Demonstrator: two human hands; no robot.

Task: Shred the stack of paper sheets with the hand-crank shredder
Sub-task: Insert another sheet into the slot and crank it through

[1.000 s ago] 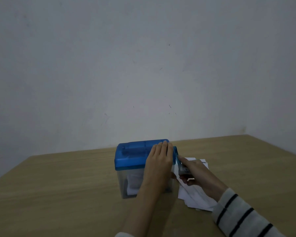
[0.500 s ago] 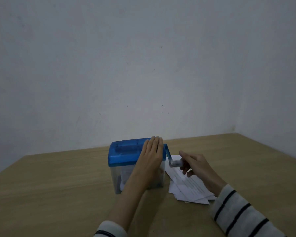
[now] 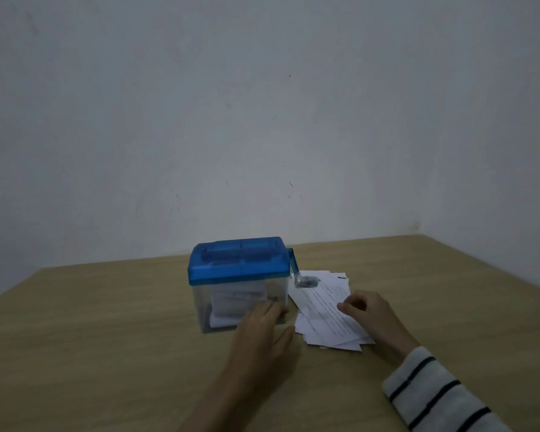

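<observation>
A small shredder with a blue lid [image 3: 239,260] and a clear bin [image 3: 240,302] stands on the wooden table [image 3: 91,338]. White paper shows inside the bin. Its blue crank [image 3: 297,271] hangs down at the right side, with nothing on it. A loose stack of white printed sheets [image 3: 325,310] lies just right of the shredder. My left hand [image 3: 262,325] hovers with straight fingers in front of the bin's lower right corner. My right hand [image 3: 368,310] is over the near part of the sheets with fingers loosely curled, holding nothing that I can see.
A plain grey wall stands behind the table, with a room corner at the right. The table's back edge runs along the wall and its right edge slants toward me.
My left hand came off the blue lid and dropped in front of the bin. My right hand let go of the crank and moved down over the sheets.
</observation>
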